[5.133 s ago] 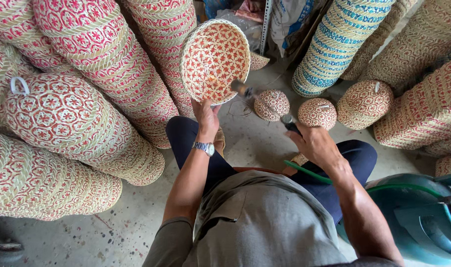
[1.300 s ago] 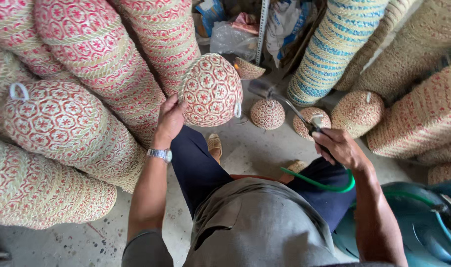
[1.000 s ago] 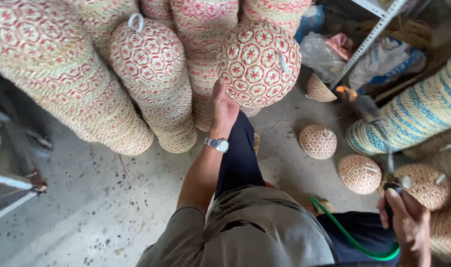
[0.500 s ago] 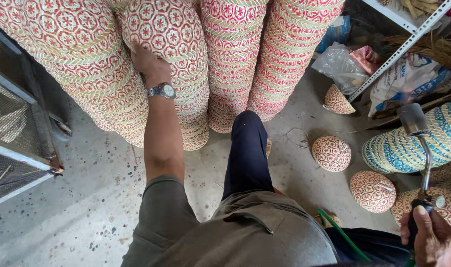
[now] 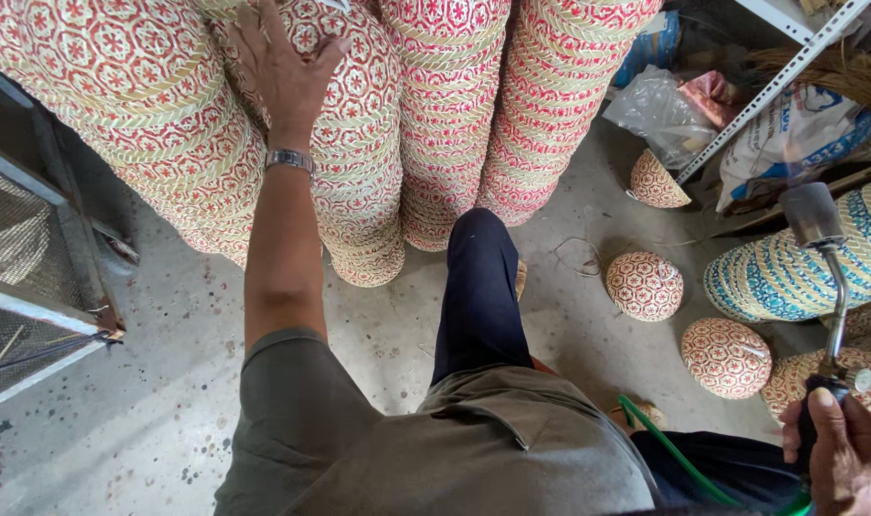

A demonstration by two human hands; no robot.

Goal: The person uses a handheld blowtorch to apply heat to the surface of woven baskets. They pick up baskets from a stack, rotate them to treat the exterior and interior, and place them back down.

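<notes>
My left hand [image 5: 285, 59] lies flat and open, fingers spread, against the top of a leaning stack of red-and-cream woven baskets [image 5: 354, 143], its palm pressed to the patterned weave; a metal wristwatch [image 5: 290, 160] sits just below it on my wrist. That stack leans among others of the same red pattern: a broad one [image 5: 120, 105] to its left and two more [image 5: 455, 105] to its right, all resting on the concrete floor [image 5: 168, 382]. My right hand [image 5: 841, 459] is low at the right edge, closed around the dark grip of a metal spray gun [image 5: 822, 277], whose nozzle head stands upward; a green hose [image 5: 679, 459] runs from it across my lap. Near that hand, three small domed red-patterned baskets [image 5: 644, 285] lie apart on the floor, beside a blue-and-cream woven stack [image 5: 789, 268]. Beyond them are plastic bags [image 5: 669, 110] and a slanted metal shelf rail [image 5: 779, 81]. A wire-mesh frame [image 5: 25, 287] stands at the far left.
</notes>
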